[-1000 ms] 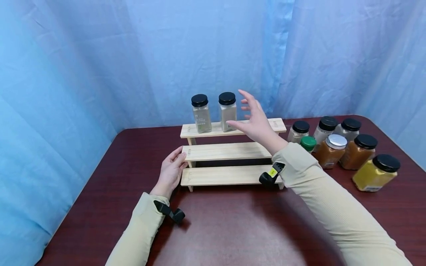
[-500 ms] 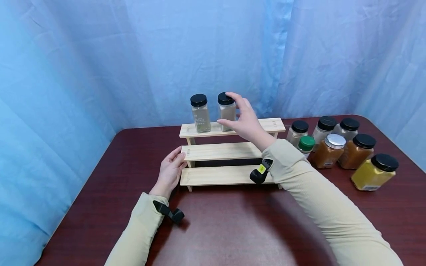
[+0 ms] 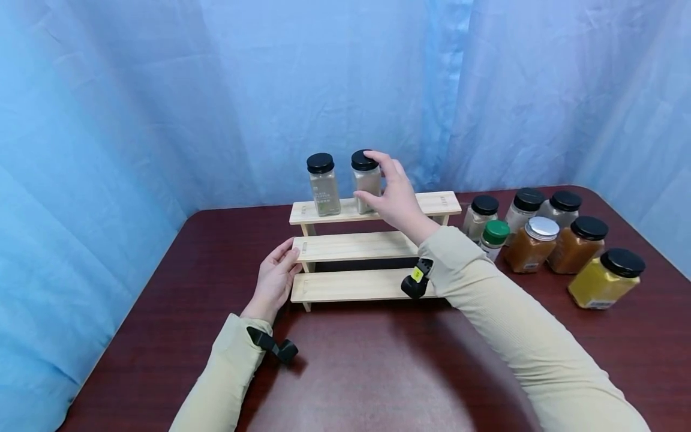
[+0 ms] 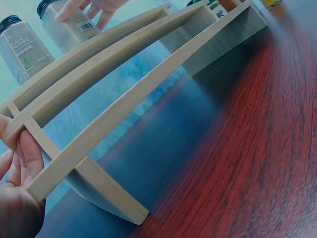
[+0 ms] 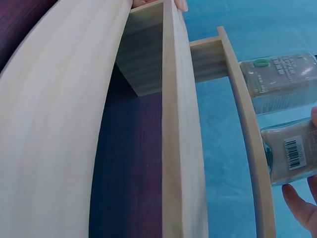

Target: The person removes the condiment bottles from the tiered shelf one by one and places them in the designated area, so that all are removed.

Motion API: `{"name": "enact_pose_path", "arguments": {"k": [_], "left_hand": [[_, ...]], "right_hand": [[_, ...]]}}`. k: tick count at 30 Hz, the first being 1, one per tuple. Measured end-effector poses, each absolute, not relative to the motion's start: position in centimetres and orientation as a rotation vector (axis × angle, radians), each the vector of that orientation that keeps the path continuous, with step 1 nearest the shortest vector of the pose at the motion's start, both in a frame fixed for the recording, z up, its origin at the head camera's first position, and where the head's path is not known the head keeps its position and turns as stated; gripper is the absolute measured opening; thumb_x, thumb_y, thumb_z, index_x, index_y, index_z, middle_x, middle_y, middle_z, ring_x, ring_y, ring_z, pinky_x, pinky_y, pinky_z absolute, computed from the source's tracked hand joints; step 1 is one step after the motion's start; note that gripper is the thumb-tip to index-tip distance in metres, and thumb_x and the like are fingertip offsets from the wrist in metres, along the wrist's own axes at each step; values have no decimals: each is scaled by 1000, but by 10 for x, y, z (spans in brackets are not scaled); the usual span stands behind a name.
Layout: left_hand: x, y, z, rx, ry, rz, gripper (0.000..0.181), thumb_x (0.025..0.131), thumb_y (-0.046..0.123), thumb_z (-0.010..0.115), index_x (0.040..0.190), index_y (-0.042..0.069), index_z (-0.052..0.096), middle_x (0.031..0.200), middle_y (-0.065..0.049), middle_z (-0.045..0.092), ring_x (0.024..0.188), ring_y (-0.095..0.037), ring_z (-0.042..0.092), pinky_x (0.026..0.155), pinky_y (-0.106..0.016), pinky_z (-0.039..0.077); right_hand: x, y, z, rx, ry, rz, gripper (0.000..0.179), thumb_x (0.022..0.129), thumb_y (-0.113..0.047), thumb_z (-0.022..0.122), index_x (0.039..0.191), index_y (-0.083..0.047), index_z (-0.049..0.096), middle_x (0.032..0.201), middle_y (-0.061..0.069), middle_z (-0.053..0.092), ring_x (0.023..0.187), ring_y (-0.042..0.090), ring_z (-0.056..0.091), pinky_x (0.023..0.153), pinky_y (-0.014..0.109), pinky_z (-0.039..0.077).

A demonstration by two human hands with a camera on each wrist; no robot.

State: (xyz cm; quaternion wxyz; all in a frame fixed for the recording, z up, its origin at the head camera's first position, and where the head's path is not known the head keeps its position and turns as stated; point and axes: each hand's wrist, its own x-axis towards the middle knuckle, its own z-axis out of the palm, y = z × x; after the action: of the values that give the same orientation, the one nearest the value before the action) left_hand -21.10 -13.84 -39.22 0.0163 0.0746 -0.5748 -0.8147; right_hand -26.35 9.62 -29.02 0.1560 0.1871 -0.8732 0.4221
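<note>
A three-tier wooden spice rack (image 3: pixel 356 245) stands on the table. My left hand (image 3: pixel 274 277) pinches the left end of its middle shelf, thumb on top and fingers underneath. Two glass spice jars with black lids are upright on the top shelf. The left jar (image 3: pixel 325 193) is printed "black pepper" and holds little. My right hand (image 3: pixel 396 198) grips the other spice jar (image 3: pixel 366 186), thumb at its front and fingers by the lid. That jar has a barcode label facing forward, plain in the right wrist view (image 5: pixel 295 152). Its base sits right at the shelf.
On the dark red table (image 3: pixel 345 372), several more jars cluster right of the rack: one green-lidded (image 3: pixel 495 233), one silver-lidded with brown powder (image 3: pixel 534 246), and a yellow one (image 3: pixel 606 281) nearest the front. A blue curtain (image 3: pixel 270 90) hangs behind the table's far edge.
My right hand has moved left from beside the right-hand jar and its fingers have closed round it. The left hand keeps its hold on the rack; the jars have not visibly moved.
</note>
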Motion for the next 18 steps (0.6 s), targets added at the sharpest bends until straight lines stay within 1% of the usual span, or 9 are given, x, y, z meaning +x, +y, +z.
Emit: {"name": "enact_pose_path", "arguments": {"k": [7, 11, 14, 18], "left_hand": [[-211, -138, -392, 222, -1793, -2526, 46, 98, 1, 47, 142, -5, 36, 102, 2, 54, 78, -2, 55, 67, -16, 44], [-211, -138, -392, 217, -1782, -2528, 47, 98, 1, 47, 142, -5, 35, 100, 3, 54, 78, -1, 55, 66, -15, 44], [-211, -138, -392, 221, -1778, -2528, 47, 98, 1, 47, 143, -5, 35, 100, 3, 53, 78, -1, 55, 66, -15, 44], [-211, -138, -392, 223, -1774, -2532, 47, 97, 0, 47, 142, -5, 35, 101, 4, 53, 77, -1, 55, 66, -15, 44]], "right_hand": [[-263, 95, -293, 549, -2458, 1172, 68, 87, -21, 70, 144, -23, 32, 133, 18, 38, 110, 30, 45, 73, 40, 44], [-263, 94, -296, 562, -2421, 1164, 68, 87, -20, 70, 143, -21, 33, 134, 19, 37, 113, 31, 46, 77, 43, 47], [-262, 94, -299, 584, -2385, 1167, 67, 87, -19, 70, 143, -19, 34, 135, 19, 36, 119, 32, 44, 84, 46, 49], [-260, 94, -302, 608, -2340, 1178, 65, 86, -16, 70, 142, -17, 35, 135, 20, 36, 120, 33, 43, 87, 48, 49]]}}
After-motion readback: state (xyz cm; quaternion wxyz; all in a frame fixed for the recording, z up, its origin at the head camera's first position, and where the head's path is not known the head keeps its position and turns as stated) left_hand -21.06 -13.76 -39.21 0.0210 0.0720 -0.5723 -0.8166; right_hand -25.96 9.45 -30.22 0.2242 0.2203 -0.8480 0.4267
